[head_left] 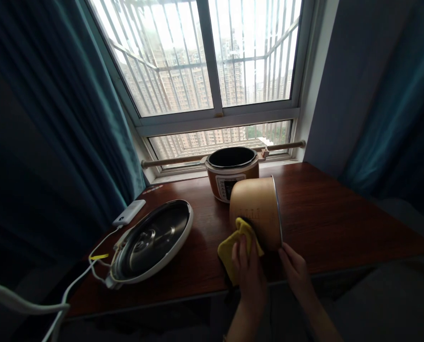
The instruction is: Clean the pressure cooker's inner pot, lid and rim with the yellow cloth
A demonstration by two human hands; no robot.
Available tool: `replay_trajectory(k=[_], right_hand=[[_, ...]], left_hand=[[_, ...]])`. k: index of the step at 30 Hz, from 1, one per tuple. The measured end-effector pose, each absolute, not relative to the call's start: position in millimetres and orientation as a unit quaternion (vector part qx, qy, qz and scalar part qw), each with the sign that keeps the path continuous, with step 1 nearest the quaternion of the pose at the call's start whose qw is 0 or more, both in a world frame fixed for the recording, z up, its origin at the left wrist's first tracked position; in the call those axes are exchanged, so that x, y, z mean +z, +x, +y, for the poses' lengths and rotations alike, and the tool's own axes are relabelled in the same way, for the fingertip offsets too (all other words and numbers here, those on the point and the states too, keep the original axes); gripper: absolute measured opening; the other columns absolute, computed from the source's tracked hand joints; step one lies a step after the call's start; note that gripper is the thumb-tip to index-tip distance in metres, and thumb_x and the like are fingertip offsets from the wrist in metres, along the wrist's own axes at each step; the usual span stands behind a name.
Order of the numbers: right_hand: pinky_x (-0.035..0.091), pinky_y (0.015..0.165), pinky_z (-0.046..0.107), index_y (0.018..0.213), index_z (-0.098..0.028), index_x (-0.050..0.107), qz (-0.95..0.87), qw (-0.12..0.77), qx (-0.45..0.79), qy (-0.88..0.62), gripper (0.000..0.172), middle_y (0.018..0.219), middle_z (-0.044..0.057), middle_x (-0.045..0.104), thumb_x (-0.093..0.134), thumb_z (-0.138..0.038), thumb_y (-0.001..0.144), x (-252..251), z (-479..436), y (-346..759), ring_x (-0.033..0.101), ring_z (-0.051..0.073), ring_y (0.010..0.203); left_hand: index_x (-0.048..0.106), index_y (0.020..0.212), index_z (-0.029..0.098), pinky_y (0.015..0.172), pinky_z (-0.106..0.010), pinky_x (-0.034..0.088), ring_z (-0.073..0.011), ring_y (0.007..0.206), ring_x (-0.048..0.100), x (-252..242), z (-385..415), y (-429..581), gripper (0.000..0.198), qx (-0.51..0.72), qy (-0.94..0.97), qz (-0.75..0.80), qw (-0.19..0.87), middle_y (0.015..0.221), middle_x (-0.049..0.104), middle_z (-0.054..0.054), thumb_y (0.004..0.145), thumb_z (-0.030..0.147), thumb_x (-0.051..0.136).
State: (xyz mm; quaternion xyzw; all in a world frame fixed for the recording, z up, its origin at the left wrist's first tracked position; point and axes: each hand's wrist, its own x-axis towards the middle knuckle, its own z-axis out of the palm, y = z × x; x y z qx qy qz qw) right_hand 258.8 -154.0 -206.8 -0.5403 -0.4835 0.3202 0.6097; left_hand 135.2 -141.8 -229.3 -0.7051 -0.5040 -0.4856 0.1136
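A gold inner pot (256, 209) is tipped on its side above the table, its silver rim facing right. My right hand (294, 268) pinches that rim at its lower edge. Under my left hand (246, 266), a yellow cloth (229, 251) is pressed against the pot's outer wall, near its lower left. Just behind stands the cooker body (215, 183), open at the top, with a dark interior and a control panel on its front. To the left lies a round lid (155, 240) with its dark inner side up.
The reddish-brown table (315, 209) stands before a barred window. A white power strip (130, 212) with a white cable (76, 280) lies at the left, near blue curtains (101, 118). A horizontal rod (183, 160) runs behind the cooker.
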Motion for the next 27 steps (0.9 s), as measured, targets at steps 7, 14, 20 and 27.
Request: replay_trajectory(k=[7,14,20,27], right_hand=[[0.050,0.064,0.027,0.088,-0.014,0.071,-0.467,0.613,0.332,-0.543,0.039,0.075,0.006,0.068,0.057,-0.048,0.076,-189,-150,262,0.061,0.021,0.071],[0.050,0.076,0.031,0.094,-0.014,0.070,-0.409,0.652,0.377,-0.516,0.042,0.084,0.007,0.069,0.064,-0.050,0.071,-185,-134,272,0.062,0.023,0.083],[0.047,0.087,0.041,0.096,-0.014,0.070,-0.417,0.628,0.368,-0.543,0.050,0.096,0.011,0.069,0.064,-0.055,0.067,-209,-146,280,0.060,0.028,0.095],[0.050,0.077,0.035,0.095,-0.016,0.070,-0.431,0.641,0.411,-0.484,0.042,0.091,0.008,0.069,0.065,-0.048,0.069,-219,-149,280,0.062,0.025,0.085]], left_hand=[[0.043,0.131,0.024,0.098,-0.043,0.032,-0.0264,0.125,0.033,-236,-142,144,0.050,-0.447,-0.738,-0.477,0.165,0.129,0.050,-0.008,0.084,0.009,0.042],[0.026,0.139,0.017,0.100,-0.043,0.031,-0.0257,0.128,0.029,-221,-122,127,0.053,-0.522,-0.628,-0.576,0.039,0.144,0.028,-0.015,0.088,0.013,0.038],[0.033,0.136,0.019,0.100,-0.043,0.032,-0.0259,0.128,0.028,-223,-129,140,0.052,-0.507,-0.669,-0.538,0.081,0.142,0.033,-0.012,0.086,0.009,0.039],[0.050,0.126,0.025,0.098,-0.040,0.032,-0.0241,0.117,0.039,-235,-143,168,0.044,-0.443,-0.769,-0.425,0.179,0.122,0.057,-0.004,0.084,0.013,0.043]])
